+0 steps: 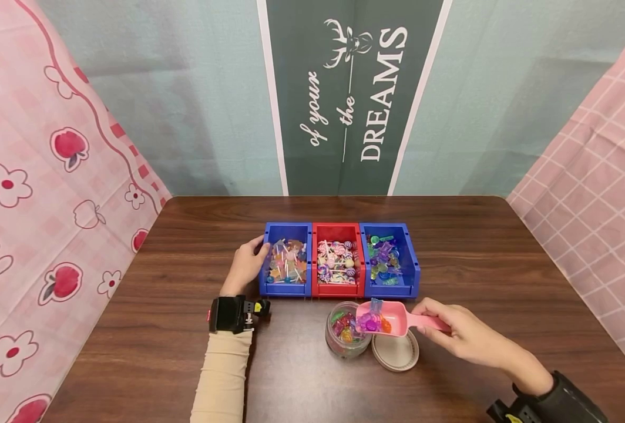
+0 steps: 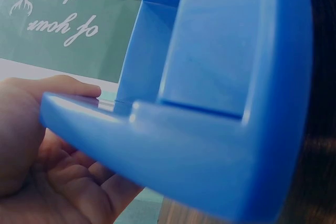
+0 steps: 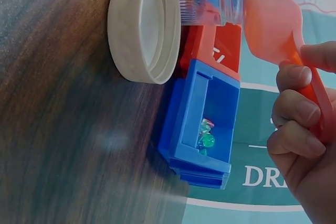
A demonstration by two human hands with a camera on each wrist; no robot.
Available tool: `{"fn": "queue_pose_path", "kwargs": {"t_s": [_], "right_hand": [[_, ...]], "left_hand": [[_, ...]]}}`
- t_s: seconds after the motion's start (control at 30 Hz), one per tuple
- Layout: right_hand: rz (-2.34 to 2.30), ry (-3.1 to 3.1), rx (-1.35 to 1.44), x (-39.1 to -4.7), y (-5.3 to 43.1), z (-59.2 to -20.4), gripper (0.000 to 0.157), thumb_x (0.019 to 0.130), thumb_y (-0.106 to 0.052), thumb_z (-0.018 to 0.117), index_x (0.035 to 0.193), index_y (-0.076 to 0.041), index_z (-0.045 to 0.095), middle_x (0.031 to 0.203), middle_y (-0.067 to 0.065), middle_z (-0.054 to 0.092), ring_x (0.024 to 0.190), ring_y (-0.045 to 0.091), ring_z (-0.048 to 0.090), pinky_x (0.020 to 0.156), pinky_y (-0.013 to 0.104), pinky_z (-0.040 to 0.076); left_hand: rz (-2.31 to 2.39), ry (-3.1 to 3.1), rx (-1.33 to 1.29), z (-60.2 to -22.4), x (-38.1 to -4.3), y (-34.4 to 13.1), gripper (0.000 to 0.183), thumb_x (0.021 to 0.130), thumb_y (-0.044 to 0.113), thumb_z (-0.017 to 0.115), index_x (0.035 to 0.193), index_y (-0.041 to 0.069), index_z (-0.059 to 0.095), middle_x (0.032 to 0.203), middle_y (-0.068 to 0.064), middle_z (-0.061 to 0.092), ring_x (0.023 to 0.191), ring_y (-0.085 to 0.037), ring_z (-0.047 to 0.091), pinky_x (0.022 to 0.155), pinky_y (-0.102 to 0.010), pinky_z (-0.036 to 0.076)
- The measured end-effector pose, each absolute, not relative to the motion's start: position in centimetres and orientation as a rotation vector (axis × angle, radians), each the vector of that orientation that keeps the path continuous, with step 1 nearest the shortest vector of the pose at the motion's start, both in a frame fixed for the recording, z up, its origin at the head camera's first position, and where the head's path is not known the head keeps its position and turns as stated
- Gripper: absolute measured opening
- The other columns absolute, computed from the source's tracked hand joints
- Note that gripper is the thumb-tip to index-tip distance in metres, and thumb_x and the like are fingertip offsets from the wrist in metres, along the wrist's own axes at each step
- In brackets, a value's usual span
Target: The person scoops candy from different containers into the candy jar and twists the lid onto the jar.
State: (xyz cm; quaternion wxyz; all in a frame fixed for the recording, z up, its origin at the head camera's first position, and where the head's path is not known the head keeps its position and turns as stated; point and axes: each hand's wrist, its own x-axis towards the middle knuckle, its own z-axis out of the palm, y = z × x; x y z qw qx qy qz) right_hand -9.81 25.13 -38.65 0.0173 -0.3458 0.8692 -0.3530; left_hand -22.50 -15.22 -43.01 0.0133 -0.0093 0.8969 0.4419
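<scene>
My right hand grips the handle of a pink scoop, fingers curled round it in the right wrist view. Purple, orange and blue translucent pieces lie in the scoop, whose front edge overlaps the mouth of a clear jar. Colourful pieces show inside the jar. At the left, my left hand holds the side wall of a blue bin; the left wrist view has the thumb over its rim and the fingers outside. Small lollipop-like and star-shaped pieces fill that bin's bottom.
Beside the held bin stand a red bin of striped lollipop-shaped pieces and another blue bin with green, purple and blue pieces. A cream lid lies on the wooden table by the jar. Cloth curtains surround the table.
</scene>
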Motion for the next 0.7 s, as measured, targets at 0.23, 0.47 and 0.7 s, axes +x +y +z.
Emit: {"fn": "queue_pose_path", "kwargs": {"t_s": [0.23,0.47,0.7], "right_hand": [[-1.063,2.743,-1.049,-9.8,25.1,-38.4,0.028,0.085,-0.003,0.069,0.100,-0.024,0.059,0.070,-0.018,0.043,0.063,-0.011,0.038,0.051,0.012,0.034],[-1.062,2.762,-1.048,-9.9,25.0,-38.1,0.028,0.084,-0.003,0.070,0.100,-0.024,0.061,0.070,-0.019,0.046,0.062,-0.011,0.038,0.050,0.011,0.035],[-1.067,2.804,-1.100,-10.0,24.9,-37.5,0.030,0.079,-0.002,0.074,0.098,-0.023,0.064,0.071,-0.017,0.054,0.062,-0.011,0.041,0.051,0.011,0.037]], "left_hand": [[1.399,2.758,-0.046,-42.8,-22.4,-15.1,0.047,0.102,0.022,0.045,0.142,-0.003,0.043,0.141,-0.026,0.052,0.128,-0.038,0.054,0.109,-0.051,0.044],[1.399,2.751,-0.048,-42.6,-22.4,-15.1,0.047,0.102,0.023,0.045,0.142,-0.003,0.043,0.142,-0.026,0.051,0.128,-0.038,0.054,0.109,-0.051,0.043],[1.392,2.755,-0.048,-42.7,-22.4,-15.2,0.048,0.102,0.023,0.045,0.142,-0.003,0.043,0.142,-0.026,0.050,0.129,-0.039,0.053,0.109,-0.051,0.043]]}}
